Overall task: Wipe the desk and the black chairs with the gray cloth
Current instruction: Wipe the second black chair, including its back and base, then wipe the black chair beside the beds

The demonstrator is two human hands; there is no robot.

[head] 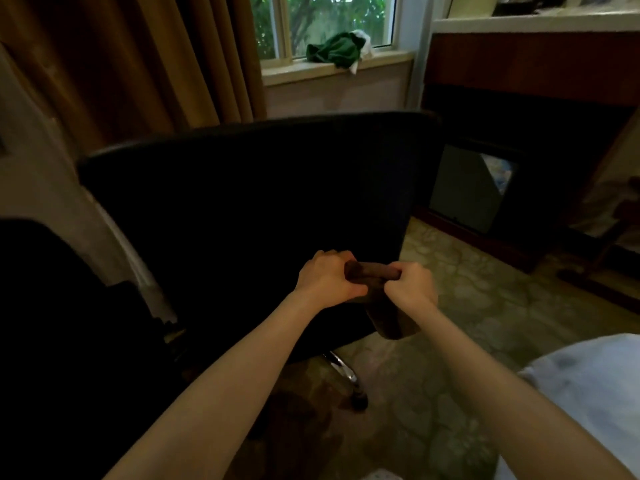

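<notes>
A large black chair (242, 209) fills the middle of the head view, its broad back turned toward me. In front of its lower right edge both hands hold the cloth (372, 273), which looks dark brownish-gray in the dim light. My left hand (327, 282) grips the cloth's left end and my right hand (414, 287) grips its right end. The cloth is bunched between them, and a loose part (394, 323) hangs down below my right hand. A second black chair (62, 341) shows at the lower left edge. The desk (533, 20) is at the upper right.
A chrome chair base with a caster (349, 379) sits on the patterned floor. Brown curtains (138, 64) hang at the left. A green garment (336, 51) lies on the windowsill. A dark cabinet (512, 174) stands to the right, and white fabric (588, 393) is at the lower right.
</notes>
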